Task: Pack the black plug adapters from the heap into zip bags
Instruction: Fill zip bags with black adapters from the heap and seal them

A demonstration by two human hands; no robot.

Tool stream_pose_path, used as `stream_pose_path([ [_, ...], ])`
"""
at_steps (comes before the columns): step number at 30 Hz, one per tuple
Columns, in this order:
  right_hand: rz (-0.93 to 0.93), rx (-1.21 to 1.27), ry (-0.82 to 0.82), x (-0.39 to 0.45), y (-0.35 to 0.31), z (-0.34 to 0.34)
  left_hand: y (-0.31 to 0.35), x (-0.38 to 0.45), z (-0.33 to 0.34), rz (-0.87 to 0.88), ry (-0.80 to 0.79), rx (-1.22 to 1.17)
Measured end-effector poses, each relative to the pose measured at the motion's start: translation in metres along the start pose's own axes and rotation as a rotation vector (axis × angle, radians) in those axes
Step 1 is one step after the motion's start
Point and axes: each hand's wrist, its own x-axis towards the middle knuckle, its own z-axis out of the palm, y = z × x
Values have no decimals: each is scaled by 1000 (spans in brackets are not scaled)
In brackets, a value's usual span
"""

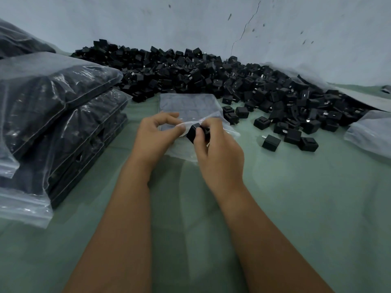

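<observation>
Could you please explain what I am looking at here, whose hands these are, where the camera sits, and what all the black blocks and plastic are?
There is no machine: a person works with bare hands, and the one picture comes from a camera worn on their head, looking forward and down. The left hand pinches the open edge of a clear zip bag lying on the green surface. The right hand holds one black plug adapter at the bag's mouth. Behind, against the wall, lies the heap of loose adapters, with a few strays nearer. On the left, filled bags are stacked.
</observation>
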Motion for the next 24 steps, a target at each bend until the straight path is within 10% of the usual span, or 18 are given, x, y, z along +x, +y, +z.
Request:
stream_pose_path([
  [9, 29, -330, -264, -1, 10, 8, 6, -1, 1, 2, -26, -133],
  [17, 180, -95, -356, 1, 5, -2, -15, 14, -2, -225, 364, -40],
  [24, 81, -168, -414, 2, 6, 0, -17, 14, -1, -279, 254, 49],
])
